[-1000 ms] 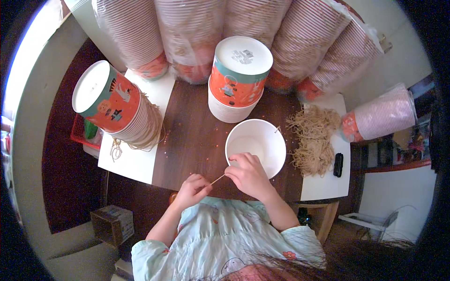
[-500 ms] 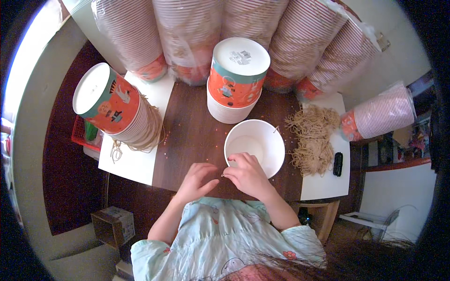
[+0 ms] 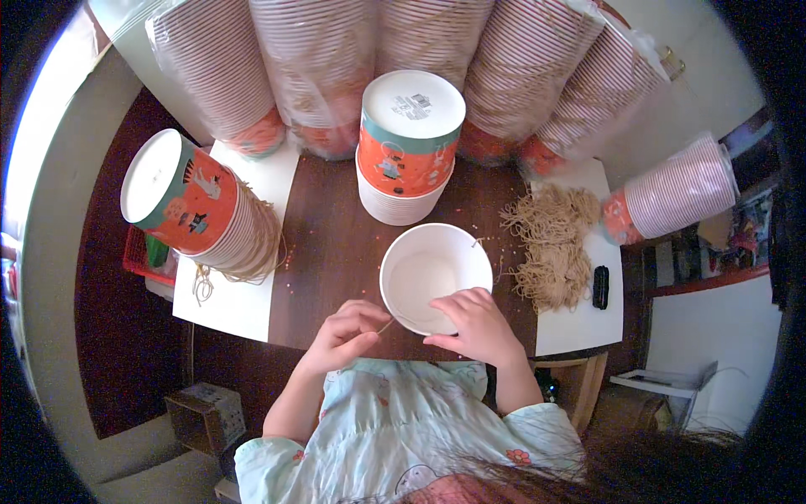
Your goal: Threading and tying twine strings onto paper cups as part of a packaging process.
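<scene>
A white paper bucket (image 3: 417, 245) stands near the table's front edge with its mouth up. My right hand (image 3: 482, 329) grips its near right rim, fingertips over the inside and thumb outside. Left of the bucket, my left hand (image 3: 342, 336) pinches a thin tan cord (image 3: 385, 325) that runs to the bucket's near left side. Another short piece of cord (image 3: 478, 242) sticks out at the far right of the rim. Where the cord passes through the wall is too small to make out.
An upside-down stack of orange buckets (image 3: 409, 160) stands behind. At left leans another stack (image 3: 201, 202) with cords hanging from it. Tan cords (image 3: 554, 248) lie heaped at right beside a black object (image 3: 600, 287). Wrapped bucket stacks (image 3: 315, 67) line the back.
My right hand has moved from the near left rim to the near right rim. My left hand, earlier apart from the bucket, now holds the cord. The view has shifted slightly.
</scene>
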### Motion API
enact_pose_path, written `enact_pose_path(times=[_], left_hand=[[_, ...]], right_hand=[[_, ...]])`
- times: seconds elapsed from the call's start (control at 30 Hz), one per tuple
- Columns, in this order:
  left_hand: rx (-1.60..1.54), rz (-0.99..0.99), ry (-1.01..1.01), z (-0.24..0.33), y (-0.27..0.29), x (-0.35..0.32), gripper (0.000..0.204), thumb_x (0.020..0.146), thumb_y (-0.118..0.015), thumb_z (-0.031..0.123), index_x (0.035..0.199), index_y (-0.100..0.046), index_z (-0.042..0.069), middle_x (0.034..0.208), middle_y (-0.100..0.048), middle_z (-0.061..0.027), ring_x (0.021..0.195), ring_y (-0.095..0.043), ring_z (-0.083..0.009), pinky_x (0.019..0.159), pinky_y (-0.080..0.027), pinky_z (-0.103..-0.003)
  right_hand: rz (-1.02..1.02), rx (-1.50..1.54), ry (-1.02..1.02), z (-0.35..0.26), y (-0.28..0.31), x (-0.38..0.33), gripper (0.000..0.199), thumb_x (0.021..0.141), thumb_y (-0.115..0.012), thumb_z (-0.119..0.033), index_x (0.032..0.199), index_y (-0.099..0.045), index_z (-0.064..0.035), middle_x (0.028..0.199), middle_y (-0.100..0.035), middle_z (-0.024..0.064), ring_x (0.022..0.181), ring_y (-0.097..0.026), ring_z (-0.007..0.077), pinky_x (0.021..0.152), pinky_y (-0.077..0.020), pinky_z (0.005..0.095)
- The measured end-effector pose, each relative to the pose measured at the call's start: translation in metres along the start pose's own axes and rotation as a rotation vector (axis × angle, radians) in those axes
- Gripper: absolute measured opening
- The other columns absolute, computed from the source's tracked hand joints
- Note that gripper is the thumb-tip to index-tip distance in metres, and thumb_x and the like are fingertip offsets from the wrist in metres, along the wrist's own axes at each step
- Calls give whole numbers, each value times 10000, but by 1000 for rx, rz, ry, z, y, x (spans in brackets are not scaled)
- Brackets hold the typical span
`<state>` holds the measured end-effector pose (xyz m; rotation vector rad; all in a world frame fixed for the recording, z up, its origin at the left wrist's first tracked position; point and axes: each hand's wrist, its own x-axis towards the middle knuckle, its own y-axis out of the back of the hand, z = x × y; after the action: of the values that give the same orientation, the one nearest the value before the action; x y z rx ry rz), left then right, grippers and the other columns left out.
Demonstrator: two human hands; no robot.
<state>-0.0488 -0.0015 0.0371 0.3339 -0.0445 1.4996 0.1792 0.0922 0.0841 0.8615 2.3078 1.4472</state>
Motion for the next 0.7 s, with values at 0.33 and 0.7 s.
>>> enact_pose_path(times=[0.33,0.7], left_hand=[[-709,-84,279,-10,-16,10,192,879,-492,174,762,-541,30,933,-608,-102,865,-548,-183,800,-413,-317],[-903,91,341,-21,-12,2,149,873,-481,153,811,-546,34,835,-588,-74,763,-540,-144,718,-417,-258]], right_hand=[[-90,230,83,2,-8,-4,255,713,-631,-169,949,-572,-93,764,-632,14,746,-585,212,796,-377,335],[-197,578,-233,-7,22,5,277,744,-612,-106,985,-486,-52,872,-560,88,708,-593,191,639,-481,290]])
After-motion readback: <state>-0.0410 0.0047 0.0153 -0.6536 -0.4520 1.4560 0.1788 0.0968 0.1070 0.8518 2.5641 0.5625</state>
